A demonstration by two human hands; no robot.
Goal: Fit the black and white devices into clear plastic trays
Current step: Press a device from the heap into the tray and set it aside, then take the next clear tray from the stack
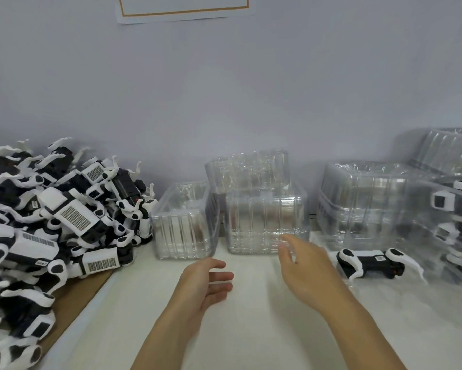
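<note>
**Both hands bare before the clear trays**

Pale grey wall (224, 89) and a white surface (251, 316) frame the scene, with the corner of a paper sheet with an orange border (183, 8) stuck high on the wall.

Neither grip holds anything. The left hand (206, 284) hovers over the surface with palm turned inward and fingers loosely extended, released, just in front of the left clear ribbed plastic tray (184, 231). The right hand (302, 265) reaches forward with fingers spread and relaxed, its fingertips (284, 245) at the lower front edge of the middle clear plastic tray (264, 222); whether they touch it cannot be told through the blur.

Behind the middle tray, a third clear tray (247, 169) sits higher, against the wall. Just right of the right hand, a single black and white device with curved white legs (371, 263) lies on its side on the surface. Beyond it, a stack of clear trays (363, 204) stands along the right, and some further right hold devices inside (443, 201).

Far left, a large heap of black and white devices (51, 209) rests on a brown cardboard sheet (77, 303), its edge close beside the left tray.
</note>
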